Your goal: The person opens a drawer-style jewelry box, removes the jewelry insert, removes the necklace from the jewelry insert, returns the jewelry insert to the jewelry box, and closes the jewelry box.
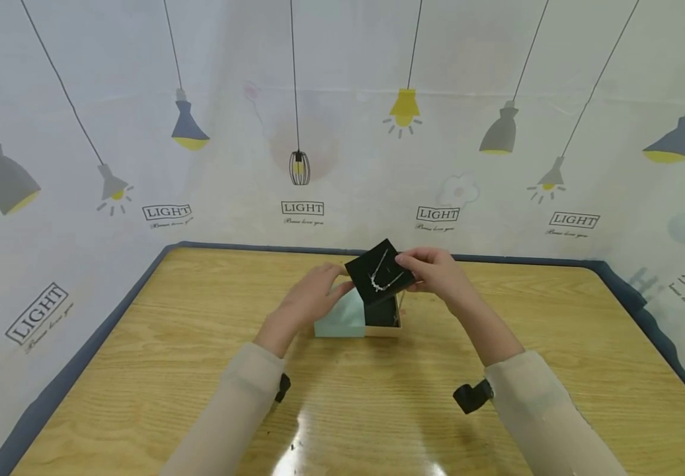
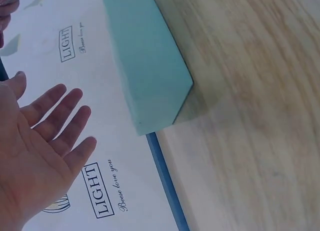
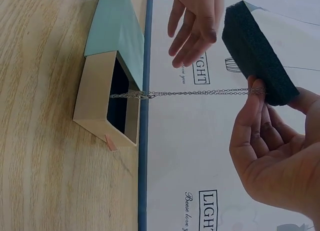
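My right hand (image 1: 438, 272) pinches a black foam pad (image 1: 368, 264) by its right edge, holding it tilted above the box. A silver necklace (image 1: 382, 287) lies across the pad's front. In the right wrist view, its chain (image 3: 200, 93) trails from behind the pad to the open drawer (image 3: 91, 93). The mint-green box sleeve (image 1: 338, 318) covers the drawer's left part; black lining (image 1: 382, 312) shows inside the pulled-out part. My left hand (image 2: 45, 133) is empty, fingers spread and relaxed, beside the pad's left corner and above the sleeve.
The box stands on a wood-grain table (image 1: 200, 317) near its dark blue back edge (image 1: 247, 248). A pink ribbon tab (image 3: 111, 143) sticks out of the drawer's end. Behind the table hangs a pale cloth (image 1: 354, 165) printed with lamps.
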Motion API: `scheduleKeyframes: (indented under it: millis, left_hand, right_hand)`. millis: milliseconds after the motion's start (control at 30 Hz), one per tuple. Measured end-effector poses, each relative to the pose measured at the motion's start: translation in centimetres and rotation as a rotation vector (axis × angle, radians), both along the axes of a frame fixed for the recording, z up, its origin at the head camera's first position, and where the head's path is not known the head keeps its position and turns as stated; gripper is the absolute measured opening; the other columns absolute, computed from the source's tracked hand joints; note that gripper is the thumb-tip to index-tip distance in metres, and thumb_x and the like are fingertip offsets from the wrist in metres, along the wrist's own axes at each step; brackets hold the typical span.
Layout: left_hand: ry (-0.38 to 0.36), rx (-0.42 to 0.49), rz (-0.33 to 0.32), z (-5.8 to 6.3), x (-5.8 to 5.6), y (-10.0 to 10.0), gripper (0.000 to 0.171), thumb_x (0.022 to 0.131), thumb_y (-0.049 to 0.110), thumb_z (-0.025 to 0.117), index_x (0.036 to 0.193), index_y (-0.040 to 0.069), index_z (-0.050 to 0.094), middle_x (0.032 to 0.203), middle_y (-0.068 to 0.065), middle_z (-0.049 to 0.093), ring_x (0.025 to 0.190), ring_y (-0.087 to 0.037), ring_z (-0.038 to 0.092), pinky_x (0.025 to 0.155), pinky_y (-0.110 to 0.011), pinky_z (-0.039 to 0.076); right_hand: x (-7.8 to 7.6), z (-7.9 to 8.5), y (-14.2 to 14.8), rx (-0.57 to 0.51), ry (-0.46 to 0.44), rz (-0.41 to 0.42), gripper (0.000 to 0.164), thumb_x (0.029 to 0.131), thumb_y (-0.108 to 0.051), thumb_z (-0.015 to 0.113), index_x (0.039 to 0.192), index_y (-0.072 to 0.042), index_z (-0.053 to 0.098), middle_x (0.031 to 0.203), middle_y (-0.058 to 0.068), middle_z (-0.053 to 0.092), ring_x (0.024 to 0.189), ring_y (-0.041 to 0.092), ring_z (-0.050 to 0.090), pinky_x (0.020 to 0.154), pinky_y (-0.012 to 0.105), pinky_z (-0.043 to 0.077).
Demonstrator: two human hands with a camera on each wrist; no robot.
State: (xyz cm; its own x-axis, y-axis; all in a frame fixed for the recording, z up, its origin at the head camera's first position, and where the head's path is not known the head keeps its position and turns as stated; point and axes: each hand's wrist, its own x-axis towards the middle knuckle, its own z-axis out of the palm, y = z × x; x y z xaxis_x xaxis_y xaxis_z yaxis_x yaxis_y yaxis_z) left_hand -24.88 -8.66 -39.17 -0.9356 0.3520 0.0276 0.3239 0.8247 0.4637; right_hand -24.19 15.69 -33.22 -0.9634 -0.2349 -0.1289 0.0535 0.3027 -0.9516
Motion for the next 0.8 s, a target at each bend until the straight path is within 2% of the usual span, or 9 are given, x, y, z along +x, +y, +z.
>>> scheduleKeyframes:
  millis: [100,167,367,433,567,667,800]
  left_hand:
    - [-0.01,0.078,-0.002,0.5,0.1,0.0,0.042,0.108,0.04,0.039,0.135,0.015,0.058,0.145,-0.006,0.055,0.138,-0.026,0.049,0.115,-0.044,0.04]
    - [-0.041,0.177,-0.01,0.8,0.3,-0.1,0.043,0.109,0.038,0.035,0.137,0.015,0.057,0.145,-0.007,0.056,0.139,-0.026,0.049,0.116,-0.044,0.04]
    - [-0.193,0.526,-0.034,1.7,0.6,-0.1,0.05,0.11,0.036,0.025,0.142,0.009,0.054,0.143,-0.014,0.059,0.137,-0.03,0.051,0.118,-0.048,0.036]
    - [-0.238,0.623,-0.043,2.1,0.5,0.1,0.053,0.111,0.036,0.024,0.14,0.005,0.055,0.139,-0.018,0.061,0.134,-0.033,0.054,0.117,-0.049,0.038]
    - [-0.383,0.819,-0.039,2.7,0.5,0.4,0.059,0.111,0.037,0.019,0.14,-0.005,0.051,0.135,-0.028,0.059,0.128,-0.039,0.058,0.109,-0.047,0.047]
    - [-0.471,0.9,-0.041,3.0,0.6,0.4,0.06,0.111,0.038,0.018,0.141,-0.004,0.048,0.137,-0.029,0.057,0.125,-0.041,0.06,0.102,-0.048,0.052]
    - [-0.544,0.909,-0.09,3.2,0.8,0.3,0.053,0.11,0.038,0.028,0.144,0.003,0.049,0.139,-0.022,0.056,0.119,-0.032,0.063,0.101,-0.048,0.054]
  right_hand:
    - [0.1,0.0,0.1,0.001,0.003,0.011,0.041,0.101,-0.025,0.058,0.125,0.008,0.059,0.081,-0.013,0.067,0.074,0.002,0.063,0.068,0.018,0.057]
    - [0.3,0.0,0.1,-0.002,0.005,0.018,0.04,0.101,-0.024,0.058,0.125,0.008,0.059,0.081,-0.013,0.067,0.074,0.002,0.064,0.068,0.018,0.057]
    - [0.7,0.3,0.0,-0.019,-0.007,0.032,0.036,0.1,-0.021,0.057,0.122,0.008,0.059,0.084,-0.012,0.068,0.075,0.002,0.064,0.069,0.019,0.056]
    - [0.9,0.5,0.0,-0.018,-0.012,0.041,0.037,0.101,-0.022,0.056,0.123,0.008,0.059,0.086,-0.012,0.067,0.077,0.002,0.064,0.071,0.02,0.057]
    - [1.0,0.6,0.0,-0.009,-0.016,0.055,0.038,0.101,-0.023,0.056,0.124,0.007,0.059,0.088,-0.011,0.067,0.078,0.002,0.065,0.073,0.021,0.058]
    - [1.1,0.6,0.0,-0.007,-0.014,0.075,0.035,0.101,-0.022,0.056,0.12,0.006,0.061,0.085,-0.01,0.068,0.076,0.003,0.065,0.071,0.021,0.057]
    - [1.2,0.6,0.2,0.031,-0.005,0.145,0.037,0.101,-0.021,0.056,0.123,0.008,0.06,0.088,-0.007,0.07,0.077,0.005,0.068,0.072,0.022,0.058]
